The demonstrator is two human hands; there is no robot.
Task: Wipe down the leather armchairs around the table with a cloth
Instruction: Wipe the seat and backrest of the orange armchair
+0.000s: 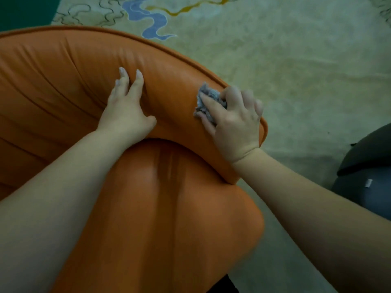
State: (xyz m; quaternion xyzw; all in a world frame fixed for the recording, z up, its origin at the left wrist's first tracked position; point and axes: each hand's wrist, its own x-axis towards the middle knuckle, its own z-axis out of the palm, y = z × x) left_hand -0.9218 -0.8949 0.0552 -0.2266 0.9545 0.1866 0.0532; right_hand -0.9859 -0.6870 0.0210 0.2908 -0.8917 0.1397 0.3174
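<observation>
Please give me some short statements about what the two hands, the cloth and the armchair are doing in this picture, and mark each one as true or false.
1. The right hand holds a crumpled grey cloth against the orange armchair. True.
2. The left hand grips a spray bottle. False: it holds nothing and rests on the leather.
3. The cloth lies near the piped edge of the armrest. True.
4. The cloth lies on the patterned carpet. False: it is on the chair, under the right hand.
5. The armchair is black. False: it is orange.
</observation>
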